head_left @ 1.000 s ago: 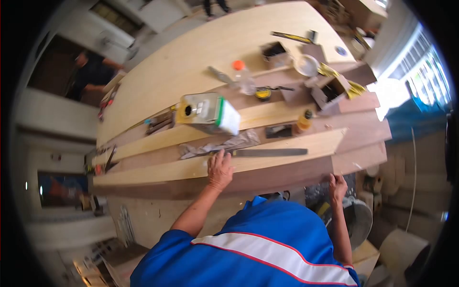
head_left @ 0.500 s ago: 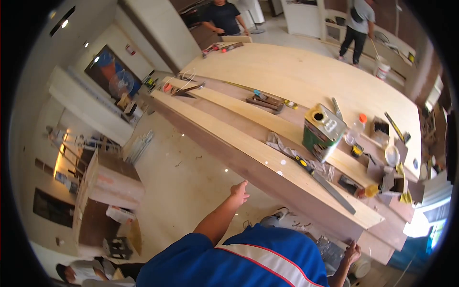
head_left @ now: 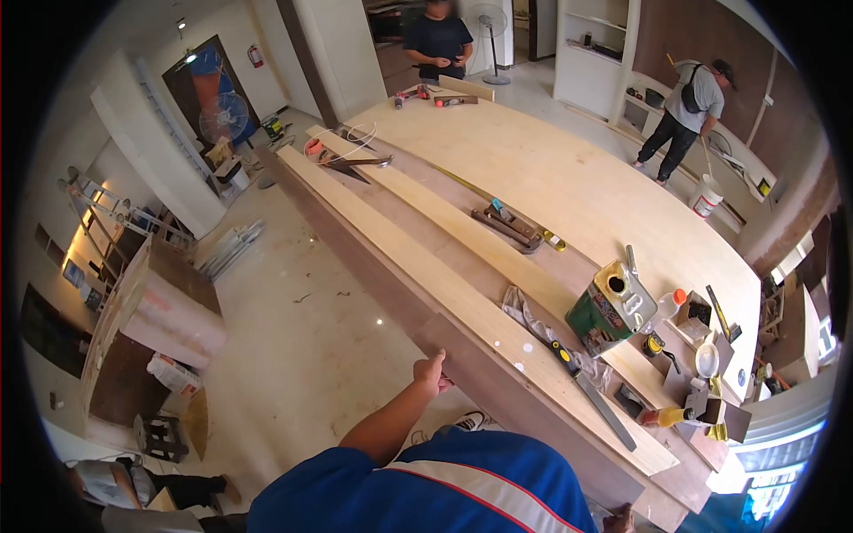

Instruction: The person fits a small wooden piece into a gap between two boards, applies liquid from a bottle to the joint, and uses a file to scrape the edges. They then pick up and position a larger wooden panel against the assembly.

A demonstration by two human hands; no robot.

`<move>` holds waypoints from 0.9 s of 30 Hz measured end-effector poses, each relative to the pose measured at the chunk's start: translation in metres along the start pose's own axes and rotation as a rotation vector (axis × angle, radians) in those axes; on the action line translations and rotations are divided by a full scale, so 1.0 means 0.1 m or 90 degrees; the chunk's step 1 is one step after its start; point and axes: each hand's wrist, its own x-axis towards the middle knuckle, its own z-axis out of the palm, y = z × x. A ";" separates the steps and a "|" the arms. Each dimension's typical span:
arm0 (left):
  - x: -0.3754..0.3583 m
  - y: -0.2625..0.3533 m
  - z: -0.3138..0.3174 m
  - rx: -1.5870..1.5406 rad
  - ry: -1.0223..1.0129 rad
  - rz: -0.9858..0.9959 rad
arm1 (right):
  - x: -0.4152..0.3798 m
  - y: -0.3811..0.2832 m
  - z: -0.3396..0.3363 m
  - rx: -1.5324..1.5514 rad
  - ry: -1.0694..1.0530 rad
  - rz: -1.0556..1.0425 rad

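A brown plywood strip (head_left: 524, 404) lies along the near side of the large work table, slanting from upper left to lower right. My left hand (head_left: 431, 373) is closed at its left end, thumb on top and fingers curled beneath. At the lower right, my right hand (head_left: 619, 519) is closed by the strip's other end, partly cut off by my blue shirt. Just beyond the strip is a long pale plywood strip (head_left: 400, 262). On it rests a handsaw (head_left: 593, 395) with a yellow-and-black handle, beside a crumpled grey cloth (head_left: 517, 304).
A green metal can (head_left: 597, 318), a bottle with an orange cap (head_left: 668, 302), a tape measure (head_left: 653, 344) and hand planes (head_left: 508, 226) sit on the table. One person (head_left: 438, 44) stands at its far end; another (head_left: 689, 111) works near a white bucket (head_left: 706, 195).
My view has turned, and both hands appear lower and further left. The brown strip's left end now shows more plainly by my left hand. The person near the bucket is bending forward.
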 end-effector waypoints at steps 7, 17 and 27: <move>-0.17 0.29 -0.07 -0.110 -0.178 0.049 | -0.08 -0.28 -0.14 0.434 -0.198 -0.001; -0.54 1.39 -0.15 0.070 -0.118 -0.003 | -1.24 -1.45 1.03 0.722 -0.433 -0.378; -0.80 1.84 0.12 0.244 -0.004 0.060 | -1.35 -1.57 1.12 0.672 -0.198 -0.165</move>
